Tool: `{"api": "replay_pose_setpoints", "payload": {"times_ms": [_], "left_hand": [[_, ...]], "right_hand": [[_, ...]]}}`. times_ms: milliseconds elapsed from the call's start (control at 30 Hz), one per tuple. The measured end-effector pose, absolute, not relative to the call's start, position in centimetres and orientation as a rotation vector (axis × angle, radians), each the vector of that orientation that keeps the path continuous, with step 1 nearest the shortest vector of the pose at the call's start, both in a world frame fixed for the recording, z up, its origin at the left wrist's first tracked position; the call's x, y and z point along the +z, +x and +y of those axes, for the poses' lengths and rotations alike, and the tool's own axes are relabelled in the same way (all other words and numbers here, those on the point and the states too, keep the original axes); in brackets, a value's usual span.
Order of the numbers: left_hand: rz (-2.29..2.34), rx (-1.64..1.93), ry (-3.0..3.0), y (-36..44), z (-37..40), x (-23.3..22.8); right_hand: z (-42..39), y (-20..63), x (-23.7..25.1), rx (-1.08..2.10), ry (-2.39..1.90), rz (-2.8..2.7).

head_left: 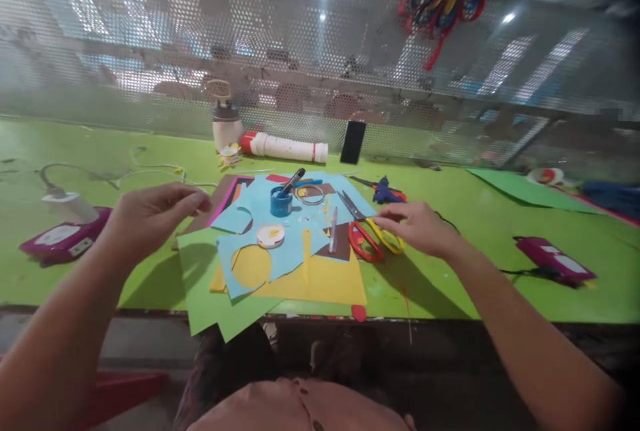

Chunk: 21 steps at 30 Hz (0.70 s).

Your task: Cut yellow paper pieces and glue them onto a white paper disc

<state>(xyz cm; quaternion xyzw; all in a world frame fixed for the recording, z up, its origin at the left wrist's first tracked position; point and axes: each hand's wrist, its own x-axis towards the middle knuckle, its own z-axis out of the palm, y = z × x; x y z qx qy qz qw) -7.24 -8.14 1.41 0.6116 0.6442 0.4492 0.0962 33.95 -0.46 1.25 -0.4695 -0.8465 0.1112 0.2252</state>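
- Two bare hands of mine hover over a wide lime-green table (475,231).
- Overlapping sheets of blue, yellow and green craft paper (300,244) lie in the middle, circles already cut out.
- My left hand (150,214) hangs raised, fingers curled, thumb meeting fingertips; I cannot tell if it pinches anything.
- My right hand (420,226) rests fingertips on the red-and-yellow-handled scissors (370,231), just right of the sheets.
- Best, I judge, to thread the handle loops fully before lifting.
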Motion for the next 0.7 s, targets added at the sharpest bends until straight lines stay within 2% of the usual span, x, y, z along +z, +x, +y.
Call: {"api": "replay_pose_setpoints", "payload": {"times_ms": [167,333,700], "left_hand": [[1.789,1.38,1.835,-6.8,-5.4,2.7],[1.796,1.173,1.909,-6.4,-5.2,1.9],[1.965,0.927,1.932,-8.9,-16.4,-4.3]], "right_hand": [[-3.6,33.2,0.0,0.227,-1.184,-2.637],[-5.1,30.4,-1.7,0.144,-1.042,-2.767],[-2.8,27.1,-2.6,0.047,-0.968,-2.774]]}}
